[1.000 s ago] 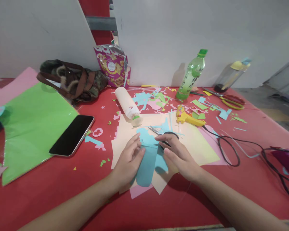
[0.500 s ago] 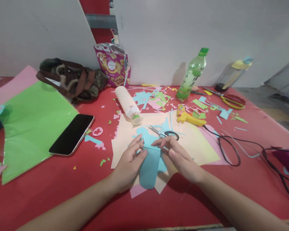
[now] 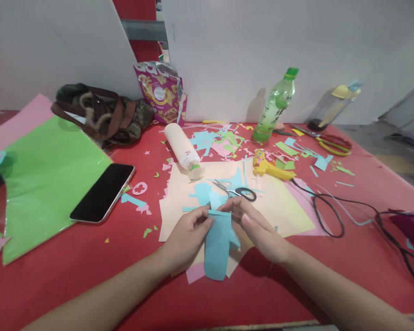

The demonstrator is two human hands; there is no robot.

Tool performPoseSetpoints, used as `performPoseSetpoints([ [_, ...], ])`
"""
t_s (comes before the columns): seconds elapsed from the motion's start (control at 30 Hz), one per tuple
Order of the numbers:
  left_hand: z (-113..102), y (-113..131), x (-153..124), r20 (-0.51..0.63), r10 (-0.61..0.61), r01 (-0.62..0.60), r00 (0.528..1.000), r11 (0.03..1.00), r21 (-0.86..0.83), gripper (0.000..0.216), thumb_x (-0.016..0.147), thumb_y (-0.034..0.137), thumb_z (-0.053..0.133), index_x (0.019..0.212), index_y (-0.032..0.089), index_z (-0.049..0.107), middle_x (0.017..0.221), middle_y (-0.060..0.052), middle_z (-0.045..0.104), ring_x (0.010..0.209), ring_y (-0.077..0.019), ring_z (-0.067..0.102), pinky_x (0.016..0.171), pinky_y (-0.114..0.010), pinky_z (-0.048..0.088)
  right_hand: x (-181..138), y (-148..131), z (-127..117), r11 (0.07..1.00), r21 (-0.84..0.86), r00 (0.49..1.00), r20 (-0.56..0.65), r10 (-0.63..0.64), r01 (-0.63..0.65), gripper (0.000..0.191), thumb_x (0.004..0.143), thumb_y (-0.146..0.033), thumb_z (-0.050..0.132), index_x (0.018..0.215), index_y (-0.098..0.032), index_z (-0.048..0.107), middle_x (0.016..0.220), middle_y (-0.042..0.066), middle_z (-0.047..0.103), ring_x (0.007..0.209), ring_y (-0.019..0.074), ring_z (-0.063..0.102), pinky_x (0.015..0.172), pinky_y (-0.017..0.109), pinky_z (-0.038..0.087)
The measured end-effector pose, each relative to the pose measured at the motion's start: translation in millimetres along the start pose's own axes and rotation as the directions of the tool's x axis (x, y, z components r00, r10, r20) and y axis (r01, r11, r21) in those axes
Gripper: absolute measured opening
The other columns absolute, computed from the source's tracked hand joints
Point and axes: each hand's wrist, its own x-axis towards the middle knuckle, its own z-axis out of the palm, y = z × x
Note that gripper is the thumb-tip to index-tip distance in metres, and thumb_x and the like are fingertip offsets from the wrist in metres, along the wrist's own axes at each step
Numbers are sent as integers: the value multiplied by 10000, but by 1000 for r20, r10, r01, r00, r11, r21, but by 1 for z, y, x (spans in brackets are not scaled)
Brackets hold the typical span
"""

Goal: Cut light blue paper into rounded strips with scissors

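A light-blue paper strip (image 3: 216, 248) with a rounded lower end and a folded band along its top is upright in front of me. My left hand (image 3: 188, 234) pinches its upper left edge between thumb and fingers. My right hand (image 3: 257, 225) curves beside the upper right corner, fingers bent and thumb apart; whether a fingertip touches the paper I cannot tell. Behind the strip a paler blue tab (image 3: 214, 201) shows, and another blue piece (image 3: 233, 239) sticks out at its right. Black-handled scissors (image 3: 236, 190) lie just beyond my hands, blades slightly apart.
Cream paper sheets (image 3: 179, 193) cover the red table (image 3: 138, 271). Around them are a white bottle (image 3: 181, 145), a yellow glue gun (image 3: 272, 170) with black cord, a phone (image 3: 103, 193), a green sheet (image 3: 48, 170), a drink bottle (image 3: 276, 105), pliers (image 3: 331, 142) and paper scraps (image 3: 224, 140).
My left fingers have closed on the strip's upper left edge. The strip has shifted slightly down and right, uncovering the paler tab behind. My right hand has barely moved.
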Motion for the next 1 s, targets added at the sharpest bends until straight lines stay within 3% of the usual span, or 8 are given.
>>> performPoseSetpoints([
  [0.23,-2,-1,1,-28,-11,11,1000,1000,6,148,760,259,469,688,144,527,689,-8,581,679,-140,541,669,-274,433,0,-2,1,1000,-23,999,38,-6,7,390,813,-504,328,1029,-190,413,979,78,485,928,190,487,854,370,375],
  [0.43,-4,-3,2,-91,-18,25,996,997,79,216,774,298,457,825,122,572,768,-56,611,744,-173,555,696,-300,439,-1,-1,2,999,-47,1000,16,13,-12,376,812,-510,321,1021,-208,404,900,58,510,862,179,508,819,363,407],
  [0.57,-7,-5,3,-127,24,-3,992,987,161,228,763,323,458,754,126,571,708,-39,586,670,-158,531,632,-279,437,1,1,2,982,-181,988,-153,19,-47,292,845,-428,309,940,-200,464,881,53,523,851,173,517,796,353,424],
  [0.67,-7,-4,3,-150,90,-51,985,968,245,222,760,314,454,699,131,563,667,-17,550,615,-130,488,583,-241,414,5,5,3,975,-213,946,-325,-11,-62,137,816,-330,405,849,-210,462,938,52,492,874,164,503,763,327,446],
  [0.73,-6,-2,2,-152,116,-73,982,962,263,208,762,296,448,683,134,553,651,-7,533,606,-121,478,568,-223,406,7,8,2,976,-213,909,-412,-54,-39,135,773,-270,473,897,-230,437,1003,54,448,913,160,486,747,308,455],
  [0.83,-5,0,0,-125,137,-106,983,969,224,183,762,269,445,662,143,534,654,-2,539,612,-115,492,573,-208,412,9,8,3,986,-129,900,-433,44,-110,246,748,-233,482,977,-238,392,867,24,475,782,137,517,665,290,464],
  [1.0,-4,1,-3,-77,168,-149,983,967,208,155,765,245,449,720,145,559,719,-16,565,665,-120,510,623,-217,421,10,0,5,973,-84,912,-374,169,-214,167,734,-233,471,893,-204,431,560,-59,451,536,117,503,562,278,437],
])
